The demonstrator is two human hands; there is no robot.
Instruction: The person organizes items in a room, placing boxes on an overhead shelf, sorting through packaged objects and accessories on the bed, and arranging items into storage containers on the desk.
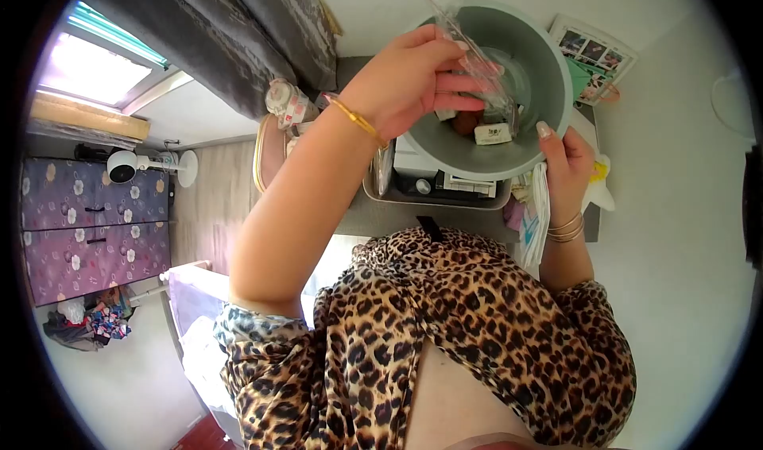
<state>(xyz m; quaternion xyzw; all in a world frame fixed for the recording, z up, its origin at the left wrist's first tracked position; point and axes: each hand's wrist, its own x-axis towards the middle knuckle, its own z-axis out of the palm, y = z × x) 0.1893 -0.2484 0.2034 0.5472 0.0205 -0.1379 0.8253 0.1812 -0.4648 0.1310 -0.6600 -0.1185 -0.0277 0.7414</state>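
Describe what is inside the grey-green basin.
A small white printed packet and a brown item lie inside the basin. The left hand and the clear plastic wrapper it holds cover part of the interior; whatever lies beneath cannot be seen.

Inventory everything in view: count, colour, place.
Basin: 1, grey-green, upper centre
Plastic bag: 1, clear, over basin
Block: 1, white, in basin
Lump: 1, brown, in basin
Bin: 1, grey, below basin
Photo frame: 1, white, beside basin
Folded item: 1, white, by right wrist
Curtain: 1, grey, upper left
Window: 1, white, far left
Cabinet: 1, purple, far left
Camera-like device: 1, white, left
Clothes: uncounted, mixed, lower left
Garment: 1, leopard-print, on person
Bracelets: several, gold, both wrists
Left hand: 1, pinching bag
Right hand: 1, holding basin
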